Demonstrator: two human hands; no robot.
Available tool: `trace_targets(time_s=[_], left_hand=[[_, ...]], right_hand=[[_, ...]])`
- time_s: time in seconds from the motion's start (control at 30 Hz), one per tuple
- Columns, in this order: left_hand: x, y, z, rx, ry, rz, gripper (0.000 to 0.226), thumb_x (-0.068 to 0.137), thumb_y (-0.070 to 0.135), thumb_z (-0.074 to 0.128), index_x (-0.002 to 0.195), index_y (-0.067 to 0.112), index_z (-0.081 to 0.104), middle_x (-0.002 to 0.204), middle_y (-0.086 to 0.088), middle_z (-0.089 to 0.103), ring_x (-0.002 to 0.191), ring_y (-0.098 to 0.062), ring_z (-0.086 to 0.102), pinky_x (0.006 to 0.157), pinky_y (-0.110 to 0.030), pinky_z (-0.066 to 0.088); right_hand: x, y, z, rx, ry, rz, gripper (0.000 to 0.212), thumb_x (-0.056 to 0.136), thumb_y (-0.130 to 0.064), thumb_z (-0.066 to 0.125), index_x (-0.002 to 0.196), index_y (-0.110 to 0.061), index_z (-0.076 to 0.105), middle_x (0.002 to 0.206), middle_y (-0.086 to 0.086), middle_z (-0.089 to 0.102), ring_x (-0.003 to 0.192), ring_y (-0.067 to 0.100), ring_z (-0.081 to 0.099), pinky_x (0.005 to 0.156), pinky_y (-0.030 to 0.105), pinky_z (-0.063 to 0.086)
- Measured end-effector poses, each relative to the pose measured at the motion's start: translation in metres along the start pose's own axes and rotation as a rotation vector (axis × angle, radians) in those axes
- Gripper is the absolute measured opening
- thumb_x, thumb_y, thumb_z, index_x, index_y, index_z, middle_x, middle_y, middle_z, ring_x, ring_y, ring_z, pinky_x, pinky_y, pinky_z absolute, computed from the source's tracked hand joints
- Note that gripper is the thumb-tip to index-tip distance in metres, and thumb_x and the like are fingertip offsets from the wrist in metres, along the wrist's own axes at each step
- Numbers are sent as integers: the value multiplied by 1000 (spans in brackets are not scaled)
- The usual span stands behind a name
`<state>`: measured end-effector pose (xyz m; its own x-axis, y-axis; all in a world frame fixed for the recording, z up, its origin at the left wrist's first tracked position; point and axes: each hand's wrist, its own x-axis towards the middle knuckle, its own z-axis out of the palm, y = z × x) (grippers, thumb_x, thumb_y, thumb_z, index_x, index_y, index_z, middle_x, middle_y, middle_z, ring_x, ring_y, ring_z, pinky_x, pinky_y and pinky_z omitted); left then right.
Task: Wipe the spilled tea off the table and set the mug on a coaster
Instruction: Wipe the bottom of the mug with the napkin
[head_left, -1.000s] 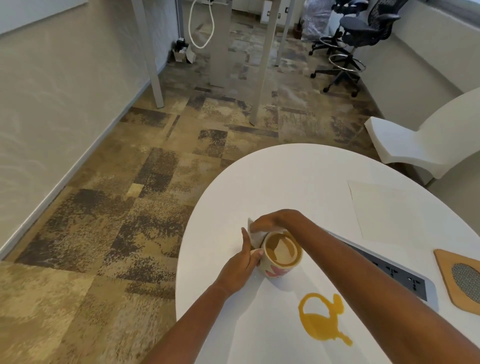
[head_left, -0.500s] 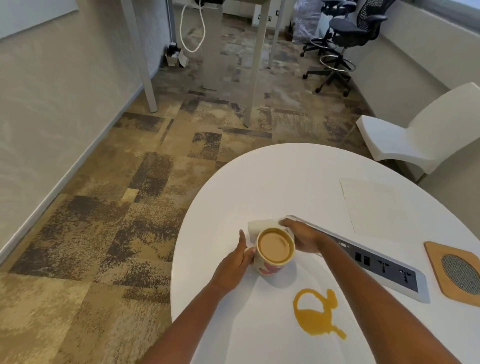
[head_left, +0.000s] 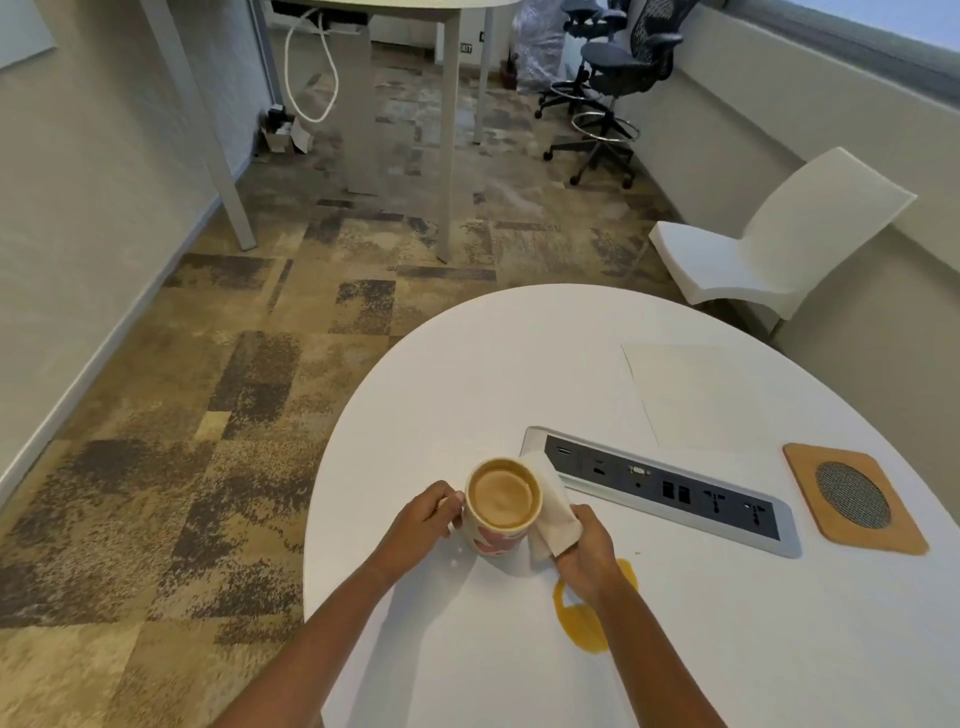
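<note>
A white mug (head_left: 500, 506) with pink marks, full of milky tea, stands near the left edge of the white round table (head_left: 467, 364). My left hand (head_left: 423, 517) grips its handle side. My right hand (head_left: 584, 548) holds a folded white tissue (head_left: 553, 512) against the mug's right wall. A yellow-brown tea puddle (head_left: 582, 623) lies just below my right hand, partly hidden by the wrist. A cork coaster (head_left: 854, 499) with a grey mesh centre sits at the table's right.
A grey power-socket strip (head_left: 670, 488) is set into the table between mug and coaster. A sheet of white paper (head_left: 691, 395) lies behind it. A white chair (head_left: 779, 244) stands at the far right; office chairs (head_left: 613, 78) and desk legs stand beyond on the carpet.
My right hand brought the tissue from behind the mug round to its right side, close above the puddle. My left hand stayed on the mug.
</note>
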<state>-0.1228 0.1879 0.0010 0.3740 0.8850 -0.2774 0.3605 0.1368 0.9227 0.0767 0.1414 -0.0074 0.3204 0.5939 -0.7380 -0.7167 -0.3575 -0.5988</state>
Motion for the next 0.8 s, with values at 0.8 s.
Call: trace_targets(time_s=[0.8], left_hand=[[3,12,15,-392,109,-219,46,91,39,49,55,20,28,38,14,27,43,-6,20,46,-19,19]], right_hand=[[-27,-5,-30,-60,-43,-244,32,94,1,43,125,6,45,96,15,61,82,26,59,71,36,50]])
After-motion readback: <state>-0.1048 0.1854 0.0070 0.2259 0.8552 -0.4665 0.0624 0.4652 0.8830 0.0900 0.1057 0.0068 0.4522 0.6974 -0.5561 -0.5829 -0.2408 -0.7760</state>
